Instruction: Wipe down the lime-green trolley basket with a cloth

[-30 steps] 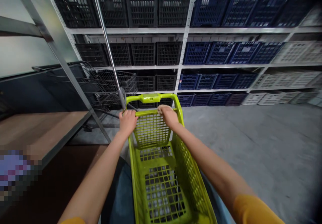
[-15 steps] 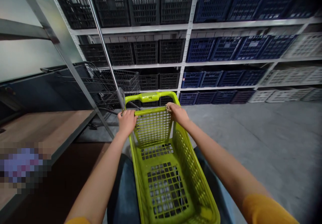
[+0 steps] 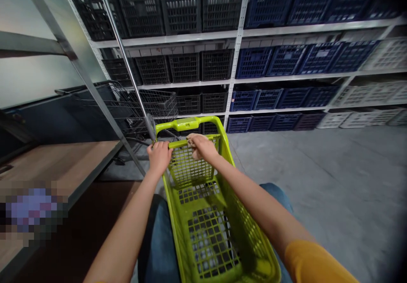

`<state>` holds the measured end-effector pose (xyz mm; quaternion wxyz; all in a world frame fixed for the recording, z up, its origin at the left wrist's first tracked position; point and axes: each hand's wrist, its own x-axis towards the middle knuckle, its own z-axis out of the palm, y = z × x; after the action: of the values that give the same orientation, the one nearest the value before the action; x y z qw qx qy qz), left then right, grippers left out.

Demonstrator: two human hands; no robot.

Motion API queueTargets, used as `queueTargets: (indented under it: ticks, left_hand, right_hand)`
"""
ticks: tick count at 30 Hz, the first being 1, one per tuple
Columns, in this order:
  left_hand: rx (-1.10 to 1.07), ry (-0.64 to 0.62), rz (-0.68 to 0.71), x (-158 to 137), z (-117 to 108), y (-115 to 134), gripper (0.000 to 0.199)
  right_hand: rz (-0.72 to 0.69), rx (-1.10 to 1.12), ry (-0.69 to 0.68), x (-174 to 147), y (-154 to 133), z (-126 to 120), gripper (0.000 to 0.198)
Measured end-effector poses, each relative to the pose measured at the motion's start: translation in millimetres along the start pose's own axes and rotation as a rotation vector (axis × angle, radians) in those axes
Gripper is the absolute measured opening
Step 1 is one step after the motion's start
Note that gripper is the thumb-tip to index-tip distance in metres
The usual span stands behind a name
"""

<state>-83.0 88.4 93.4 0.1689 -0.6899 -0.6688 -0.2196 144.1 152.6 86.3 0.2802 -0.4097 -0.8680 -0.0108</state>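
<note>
A lime-green plastic shopping basket (image 3: 208, 202) with a grid floor stands between my knees, its raised handle (image 3: 187, 124) at the far end. My left hand (image 3: 159, 155) is wrapped over the far left corner of the basket, beside the top bar of its mesh end panel (image 3: 190, 164). Bunched in my right hand (image 3: 203, 147) is a beige cloth (image 3: 196, 152), pressed on that same top bar near its middle. Part of the cloth hangs below the fingers, against the mesh. Nothing lies inside the basket.
Shelving (image 3: 237, 58) with rows of black, blue and white crates fills the background. A wire shopping cart (image 3: 159, 102) is behind the basket at left, near a slanting metal pole (image 3: 122, 47). On the left is a wooden bench (image 3: 63, 160) bearing a blurred-out item (image 3: 32, 208).
My right hand has slid the cloth leftward along the top bar, from its right end to the middle. My left hand stays at the left corner.
</note>
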Motion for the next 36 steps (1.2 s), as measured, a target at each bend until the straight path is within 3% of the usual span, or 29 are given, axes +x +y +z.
queueTargets:
  ticks: [5,10,15,21,26,28,32,36]
  left_hand:
    - [0.007,0.009,0.015,0,2,0,0.028]
    - [-0.004,0.014,0.024,1,3,2,0.029]
    - [-0.057,0.008,-0.002,-2,2,-1,0.034]
    - [-0.068,-0.005,0.002,-4,-3,0,0.035]
    - [-0.057,-0.01,0.053,-7,-16,-7,0.035]
    - [-0.063,-0.013,0.064,-10,-21,-13,0.033]
    - [-0.029,0.03,-0.014,-17,-26,-20,0.034]
    - [-0.028,-0.003,-0.077,-19,-26,-22,0.041]
  right_hand:
    - [0.243,-0.111,0.001,-19,56,-29,0.025]
    - [0.261,-0.092,0.176,-24,47,-12,0.028]
    - [0.13,0.004,0.092,-28,34,1,0.023]
    - [0.117,0.104,0.284,0,-1,0,0.034]
    - [-0.13,0.0,0.121,-4,-16,28,0.046]
    - [-0.154,-0.023,0.127,-12,-15,36,0.053]
    - [-0.121,-0.068,0.172,-16,-13,34,0.037]
    - [-0.181,-0.059,0.101,-10,-14,27,0.034]
